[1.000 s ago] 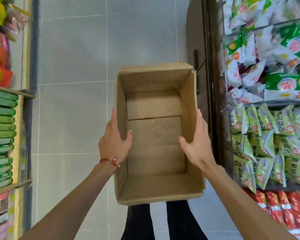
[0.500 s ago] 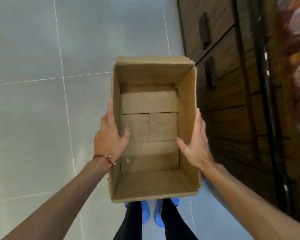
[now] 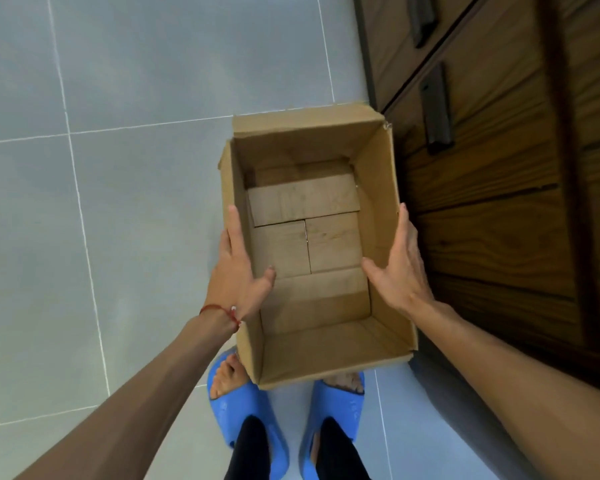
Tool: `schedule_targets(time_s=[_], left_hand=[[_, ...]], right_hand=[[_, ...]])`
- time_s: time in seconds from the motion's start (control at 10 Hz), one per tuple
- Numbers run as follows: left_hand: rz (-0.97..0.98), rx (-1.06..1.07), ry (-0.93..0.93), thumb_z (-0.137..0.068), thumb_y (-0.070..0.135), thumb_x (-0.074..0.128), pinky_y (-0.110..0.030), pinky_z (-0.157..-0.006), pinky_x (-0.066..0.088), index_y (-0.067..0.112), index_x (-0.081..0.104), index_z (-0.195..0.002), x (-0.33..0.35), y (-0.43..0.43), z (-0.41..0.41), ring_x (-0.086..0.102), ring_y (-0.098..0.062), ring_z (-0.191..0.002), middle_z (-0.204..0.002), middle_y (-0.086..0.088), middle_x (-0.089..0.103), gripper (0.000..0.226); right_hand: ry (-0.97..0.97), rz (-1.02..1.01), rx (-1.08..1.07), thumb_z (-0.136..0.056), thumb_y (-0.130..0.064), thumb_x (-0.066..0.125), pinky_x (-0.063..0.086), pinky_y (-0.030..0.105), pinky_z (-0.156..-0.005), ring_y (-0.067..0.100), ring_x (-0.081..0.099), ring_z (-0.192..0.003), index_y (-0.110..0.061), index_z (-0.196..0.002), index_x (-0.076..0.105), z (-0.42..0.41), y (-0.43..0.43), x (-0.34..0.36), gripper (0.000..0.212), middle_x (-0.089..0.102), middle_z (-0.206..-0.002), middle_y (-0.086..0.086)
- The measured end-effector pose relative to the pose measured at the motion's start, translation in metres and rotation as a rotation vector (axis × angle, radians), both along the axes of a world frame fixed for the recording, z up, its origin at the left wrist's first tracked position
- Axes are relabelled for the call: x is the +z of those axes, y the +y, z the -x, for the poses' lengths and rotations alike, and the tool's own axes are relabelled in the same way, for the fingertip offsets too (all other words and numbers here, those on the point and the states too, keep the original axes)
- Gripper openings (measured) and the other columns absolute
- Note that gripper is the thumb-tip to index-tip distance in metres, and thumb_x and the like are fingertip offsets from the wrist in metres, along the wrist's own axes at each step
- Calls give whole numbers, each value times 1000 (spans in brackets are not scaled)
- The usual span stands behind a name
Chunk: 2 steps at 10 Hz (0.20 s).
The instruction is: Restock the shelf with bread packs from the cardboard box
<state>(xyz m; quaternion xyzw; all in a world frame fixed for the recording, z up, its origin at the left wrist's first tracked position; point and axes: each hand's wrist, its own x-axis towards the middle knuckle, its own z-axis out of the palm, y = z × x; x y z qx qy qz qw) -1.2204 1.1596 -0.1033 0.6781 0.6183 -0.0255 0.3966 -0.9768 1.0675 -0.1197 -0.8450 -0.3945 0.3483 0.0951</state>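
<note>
Cardboard box [image 3: 378, 188]: plain brown, bottom flaps overlapping. We hold it open side up over the grey floor tiles [image 3: 118, 202], above our blue slides [image 3: 243, 410], just beside a dark wooden cabinet [image 3: 499, 220]. Left hand [image 3: 236, 268] has its thumb inside the left wall and straight fingers outside, pinching it. Right hand [image 3: 399, 268] grips the right wall likewise. Embossing on the slides is too small to read.
</note>
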Motion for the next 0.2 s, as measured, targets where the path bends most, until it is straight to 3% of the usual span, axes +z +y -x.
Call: schedule_targets(time_s=[0.1, 0.2], left_hand=[[43, -14, 3, -86, 20, 64, -33, -97, 45, 26, -14, -155, 17, -3, 9, 49, -34, -127, -160, -10, 13, 104], [80, -37, 28, -88, 18, 58, -32, -95, 45, 24, -5, -156, 45, -18, 13, 54, -33, -118, -157, -8, 18, 93]], right_hand=[[-14, 21, -56, -91, -28, 75, 24, 42, -123, 29, 20, -155, -27, -164, -9, 11, -3, 12, 112, 6, -171, 6], [21, 33, -151, -94, -30, 71, 28, 44, -123, 28, 23, -153, -23, -164, 14, 26, -10, 38, 90, 14, -169, 3]])
